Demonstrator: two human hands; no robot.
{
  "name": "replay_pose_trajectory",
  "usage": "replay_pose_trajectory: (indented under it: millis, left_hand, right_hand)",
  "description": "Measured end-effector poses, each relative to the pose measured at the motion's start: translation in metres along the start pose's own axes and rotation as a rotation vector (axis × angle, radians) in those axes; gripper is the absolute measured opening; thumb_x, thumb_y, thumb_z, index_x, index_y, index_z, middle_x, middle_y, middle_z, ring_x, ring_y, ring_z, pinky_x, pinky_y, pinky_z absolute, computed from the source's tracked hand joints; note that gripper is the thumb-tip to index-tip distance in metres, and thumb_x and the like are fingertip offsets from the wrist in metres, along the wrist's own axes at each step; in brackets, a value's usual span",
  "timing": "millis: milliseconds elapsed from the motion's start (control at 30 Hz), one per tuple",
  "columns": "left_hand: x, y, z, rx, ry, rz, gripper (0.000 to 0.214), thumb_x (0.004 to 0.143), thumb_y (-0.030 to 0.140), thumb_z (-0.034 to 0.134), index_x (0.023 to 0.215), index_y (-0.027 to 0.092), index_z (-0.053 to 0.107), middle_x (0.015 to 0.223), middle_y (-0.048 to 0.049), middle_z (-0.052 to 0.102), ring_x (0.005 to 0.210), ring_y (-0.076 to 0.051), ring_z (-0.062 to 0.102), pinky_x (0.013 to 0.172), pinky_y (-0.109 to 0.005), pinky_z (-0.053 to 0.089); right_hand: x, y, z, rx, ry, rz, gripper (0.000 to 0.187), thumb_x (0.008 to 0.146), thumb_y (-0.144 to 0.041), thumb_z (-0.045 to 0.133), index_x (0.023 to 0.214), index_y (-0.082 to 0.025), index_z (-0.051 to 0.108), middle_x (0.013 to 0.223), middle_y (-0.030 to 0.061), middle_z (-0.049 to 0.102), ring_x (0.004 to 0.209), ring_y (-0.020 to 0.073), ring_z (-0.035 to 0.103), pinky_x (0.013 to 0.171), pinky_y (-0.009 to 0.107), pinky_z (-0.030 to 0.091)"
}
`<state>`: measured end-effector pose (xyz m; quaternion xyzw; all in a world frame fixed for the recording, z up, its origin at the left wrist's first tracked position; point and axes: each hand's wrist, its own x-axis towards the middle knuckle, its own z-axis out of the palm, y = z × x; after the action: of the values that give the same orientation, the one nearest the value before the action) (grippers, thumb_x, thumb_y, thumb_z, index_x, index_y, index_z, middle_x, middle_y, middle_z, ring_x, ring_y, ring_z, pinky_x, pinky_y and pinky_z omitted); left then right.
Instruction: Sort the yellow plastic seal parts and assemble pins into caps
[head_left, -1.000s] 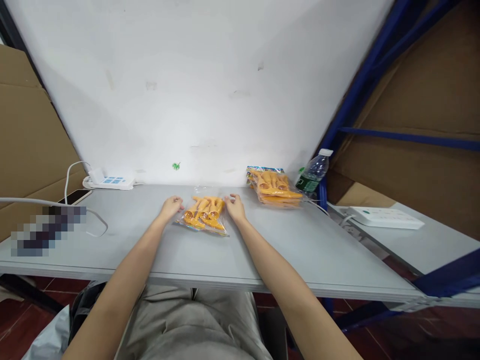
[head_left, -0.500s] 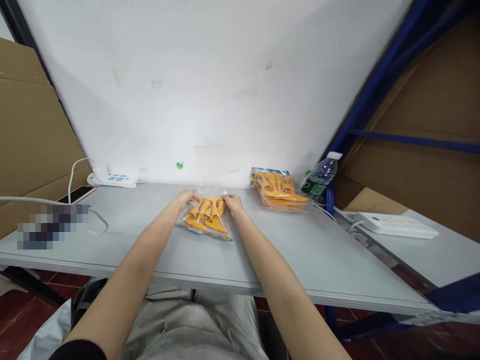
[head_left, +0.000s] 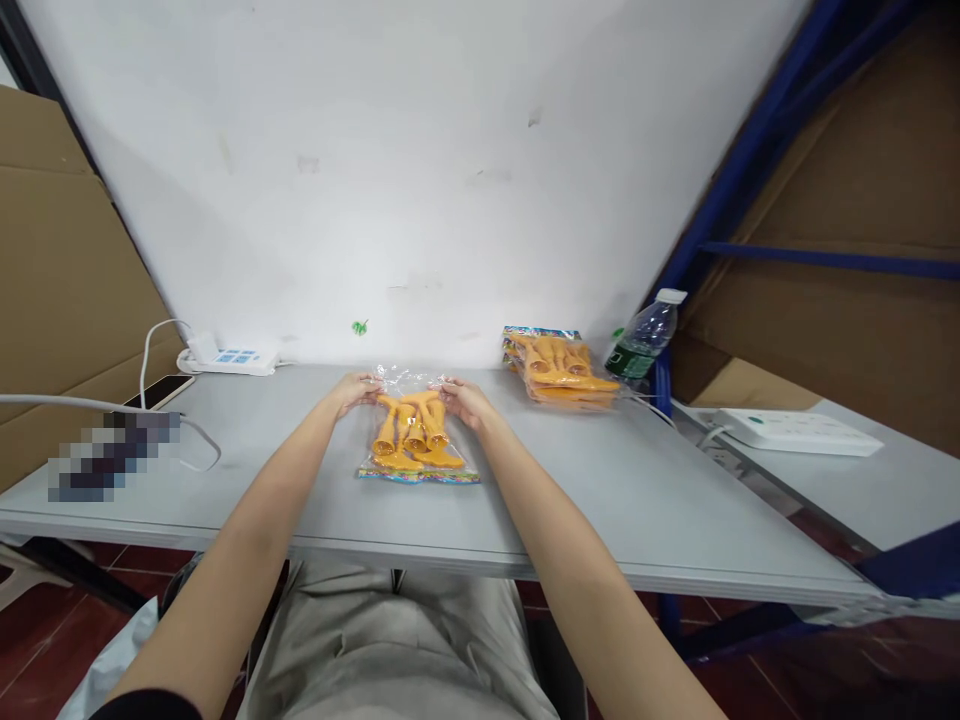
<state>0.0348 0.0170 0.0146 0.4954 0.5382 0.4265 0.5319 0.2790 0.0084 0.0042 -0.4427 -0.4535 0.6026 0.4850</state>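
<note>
A clear plastic bag [head_left: 420, 474] lies on the grey table, its colourful printed strip toward me. Inside are several orange plastic pieces [head_left: 412, 425], some flared like small horns. My left hand [head_left: 358, 391] pinches the bag's far left corner, fingers closed on the film. At the far right corner, my right hand [head_left: 463, 400] grips the plastic the same way. To the right, against the white wall, sits a stack of similar bags of orange pieces [head_left: 559, 365].
A plastic bottle [head_left: 645, 338] leans by the blue frame post on the right. A power strip [head_left: 799, 430] rests beyond it. On the left are another power strip [head_left: 238, 360], a phone [head_left: 161, 390], white cables and a cardboard box [head_left: 67, 270].
The bag has been turned so that its printed strip is nearly parallel to the table's front edge. My left hand has shifted slightly left.
</note>
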Motion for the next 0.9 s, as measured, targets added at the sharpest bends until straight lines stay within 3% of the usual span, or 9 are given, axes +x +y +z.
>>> replay_pose_trajectory:
  millis: [67,167,300,367,567,700,767,833,900]
  left_hand:
    - [-0.002,0.001,-0.005,0.0,-0.058,0.032,0.022,0.07,0.019,0.074,0.091,0.015,0.068,0.07,-0.0054,0.072,0.08,-0.019,0.072,0.088,-0.036,0.054]
    - [-0.002,0.0,-0.01,0.045,-0.09,0.085,0.02,0.064,0.02,0.076,0.082,0.014,0.072,0.07,-0.0065,0.073,0.08,-0.02,0.072,0.09,-0.038,0.053]
    - [-0.002,-0.005,-0.009,0.187,-0.063,0.161,0.004,0.06,0.016,0.067,0.062,0.014,0.07,0.066,-0.0049,0.071,0.069,-0.017,0.068,0.082,-0.035,0.054]
    - [-0.003,-0.006,-0.008,0.296,-0.033,0.22,0.012,0.061,0.011,0.058,0.058,0.014,0.069,0.059,-0.0024,0.068,0.061,-0.014,0.064,0.074,-0.031,0.054]
    - [-0.012,0.001,-0.009,0.64,0.055,0.613,0.03,0.061,0.002,0.042,0.06,0.016,0.068,0.069,-0.001,0.07,0.07,-0.013,0.064,0.072,-0.025,0.05]
    - [-0.02,0.015,-0.006,0.778,0.065,0.829,0.033,0.063,0.0,0.039,0.063,0.017,0.067,0.077,-0.002,0.071,0.076,-0.013,0.065,0.076,-0.025,0.051]
    - [-0.023,0.024,-0.002,0.8,0.073,0.911,0.033,0.064,-0.001,0.039,0.064,0.018,0.067,0.08,-0.0021,0.07,0.078,-0.013,0.066,0.076,-0.024,0.051]
    - [-0.025,0.031,0.004,0.806,0.089,0.98,0.033,0.066,-0.001,0.04,0.064,0.018,0.066,0.082,-0.0022,0.07,0.079,-0.013,0.066,0.076,-0.024,0.051]
    - [-0.027,0.037,0.011,0.809,0.095,1.029,0.033,0.068,-0.002,0.04,0.064,0.018,0.066,0.083,-0.0025,0.07,0.08,-0.012,0.066,0.076,-0.024,0.051]
  right_hand:
    - [-0.002,-0.004,-0.003,0.05,-0.009,0.06,0.016,0.078,-0.004,0.054,0.085,-0.018,0.058,0.07,0.0025,0.069,0.056,0.0094,0.061,0.057,0.019,0.051]
    - [-0.004,-0.007,-0.006,0.029,0.01,0.079,0.015,0.075,-0.002,0.054,0.075,-0.016,0.06,0.063,0.0019,0.065,0.055,0.0092,0.06,0.058,0.02,0.051]
    - [-0.005,-0.008,-0.01,-0.162,-0.025,0.057,0.017,0.071,-0.003,0.056,0.06,-0.016,0.057,0.058,0.0008,0.063,0.053,0.0089,0.059,0.06,0.021,0.05]
    - [-0.004,-0.011,-0.01,-0.283,-0.051,0.031,0.019,0.07,-0.003,0.055,0.055,-0.016,0.057,0.055,0.0009,0.061,0.052,0.0089,0.056,0.059,0.02,0.047]
    - [0.002,-0.032,-0.008,-0.749,-0.274,-0.007,0.038,0.082,-0.03,0.057,0.048,-0.015,0.059,0.054,0.0056,0.061,0.053,0.012,0.052,0.058,0.025,0.043]
    - [0.005,-0.047,0.001,-0.853,-0.296,-0.047,0.036,0.065,-0.044,0.082,0.067,-0.015,0.061,0.059,0.0009,0.06,0.056,0.0116,0.053,0.058,0.023,0.044]
    - [0.004,-0.053,0.006,-0.791,-0.319,-0.005,0.051,0.054,-0.045,0.089,0.087,-0.017,0.062,0.074,0.0014,0.066,0.064,0.0132,0.059,0.06,0.024,0.048]
    - [0.002,-0.059,0.012,-0.691,-0.444,0.094,0.064,0.052,-0.045,0.09,0.102,-0.019,0.061,0.09,0.0037,0.069,0.076,0.0161,0.064,0.067,0.026,0.052]
    - [-0.002,-0.062,0.017,-0.594,-0.612,0.198,0.061,0.055,-0.044,0.089,0.103,-0.018,0.063,0.096,0.0053,0.07,0.085,0.0184,0.066,0.076,0.028,0.054]
